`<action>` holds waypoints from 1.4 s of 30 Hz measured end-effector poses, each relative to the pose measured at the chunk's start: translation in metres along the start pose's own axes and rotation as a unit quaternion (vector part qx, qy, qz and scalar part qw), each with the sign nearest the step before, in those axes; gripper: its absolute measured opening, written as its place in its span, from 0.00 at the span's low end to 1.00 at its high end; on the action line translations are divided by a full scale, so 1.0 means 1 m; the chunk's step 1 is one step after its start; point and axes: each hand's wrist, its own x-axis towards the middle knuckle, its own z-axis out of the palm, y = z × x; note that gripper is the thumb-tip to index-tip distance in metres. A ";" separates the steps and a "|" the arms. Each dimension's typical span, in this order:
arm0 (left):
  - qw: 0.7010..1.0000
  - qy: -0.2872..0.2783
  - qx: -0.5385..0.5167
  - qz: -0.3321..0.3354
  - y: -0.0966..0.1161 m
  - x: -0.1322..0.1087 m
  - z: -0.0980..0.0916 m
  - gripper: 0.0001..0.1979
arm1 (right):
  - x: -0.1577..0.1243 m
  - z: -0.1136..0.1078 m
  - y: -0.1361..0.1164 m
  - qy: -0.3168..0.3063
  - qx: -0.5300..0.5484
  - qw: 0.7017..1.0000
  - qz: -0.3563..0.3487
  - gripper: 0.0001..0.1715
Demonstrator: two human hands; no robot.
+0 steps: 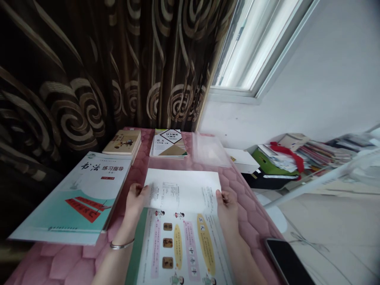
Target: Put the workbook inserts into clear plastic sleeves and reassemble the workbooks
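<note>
An open book lies in front of me, its far page mostly white with small print and its near page showing yellow ovals, pink strips and small cartoon figures. At the left edge of the far page, my left hand pinches the paper; a silver bangle circles that wrist. My right hand grips the opposite edge, thumb on top and fingers curled under. A green-and-white calligraphy workbook with red strips on its cover rests to the left of my left hand.
A stack of tan books and a white-and-gold workbook lie at the back of the pink quilted table cover. Clear plastic sheets are beside them. A phone sits at the right edge. Piled papers stand beyond.
</note>
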 end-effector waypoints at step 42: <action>0.993 -0.005 0.070 0.097 -0.009 -0.007 0.006 0.14 | -0.004 0.000 -0.024 0.013 0.061 0.996 0.058 0.23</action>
